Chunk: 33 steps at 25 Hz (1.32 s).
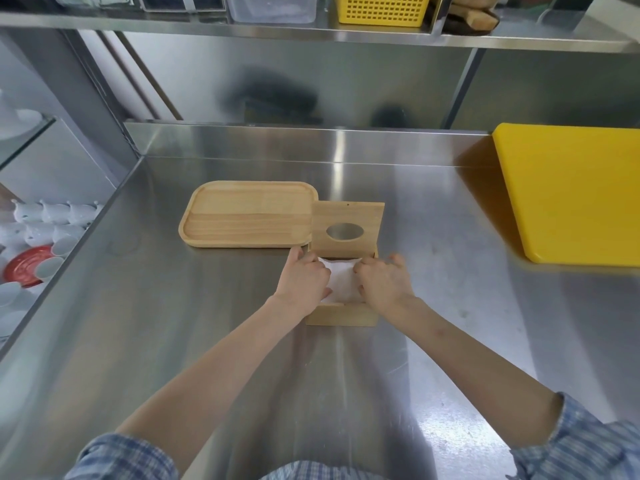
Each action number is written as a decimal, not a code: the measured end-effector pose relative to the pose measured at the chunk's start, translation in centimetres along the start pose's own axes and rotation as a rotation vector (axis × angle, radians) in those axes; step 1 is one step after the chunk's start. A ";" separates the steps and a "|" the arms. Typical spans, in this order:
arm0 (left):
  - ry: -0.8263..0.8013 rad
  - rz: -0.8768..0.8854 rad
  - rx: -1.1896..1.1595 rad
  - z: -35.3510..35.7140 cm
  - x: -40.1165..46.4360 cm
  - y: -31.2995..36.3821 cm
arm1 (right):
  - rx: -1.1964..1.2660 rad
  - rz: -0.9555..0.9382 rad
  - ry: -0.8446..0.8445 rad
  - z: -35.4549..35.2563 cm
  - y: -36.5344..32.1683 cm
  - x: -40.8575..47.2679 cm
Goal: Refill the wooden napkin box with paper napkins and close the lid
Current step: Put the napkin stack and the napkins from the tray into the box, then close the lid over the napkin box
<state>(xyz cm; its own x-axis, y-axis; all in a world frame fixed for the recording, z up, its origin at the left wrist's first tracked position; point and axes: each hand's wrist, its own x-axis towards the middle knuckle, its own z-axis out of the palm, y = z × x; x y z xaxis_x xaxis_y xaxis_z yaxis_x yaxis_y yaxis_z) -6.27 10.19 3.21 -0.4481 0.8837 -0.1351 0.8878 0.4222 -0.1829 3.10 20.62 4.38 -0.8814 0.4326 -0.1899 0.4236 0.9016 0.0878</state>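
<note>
A steel counter (pixel 173 341) fills the room's middle, its backsplash rising to a steel shelf (pixel 277 31) that carries a yellow basket (pixel 382 8). A yellow board (pixel 575 192) lies at the right. White cups (pixel 55 216) sit on a lower level to the left. A wooden tray (pixel 247 214) lies just beside the box (pixel 343 315), whose lid (pixel 348 230) stands open. Left hand (pixel 304 282) and right hand (pixel 382 284), fingers curled, press white napkins (pixel 341 282) down into the box.
</note>
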 end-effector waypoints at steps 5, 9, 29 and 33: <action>-0.131 0.041 0.046 0.2 0.8 -0.1 | -0.131 0.022 -0.124 0.3 -0.1 0.6; -0.187 0.053 0.023 0.2 1.2 -0.4 | -0.145 0.028 -0.194 0.3 0.2 1.3; 0.265 -0.297 -0.625 -4.7 0.7 -4.7 | 0.608 0.078 0.361 -5.0 2.8 1.8; 0.275 -0.320 -0.712 -5.4 1.3 -4.6 | 0.658 0.060 0.453 -5.1 2.8 2.3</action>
<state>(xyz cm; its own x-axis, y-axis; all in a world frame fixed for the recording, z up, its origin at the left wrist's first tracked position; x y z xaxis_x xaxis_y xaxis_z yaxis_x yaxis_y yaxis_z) -10.33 10.48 9.15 -0.7309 0.6779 0.0791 0.6172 0.6070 0.5007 1.23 24.18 9.16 -0.7925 0.5669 0.2249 0.3851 0.7511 -0.5363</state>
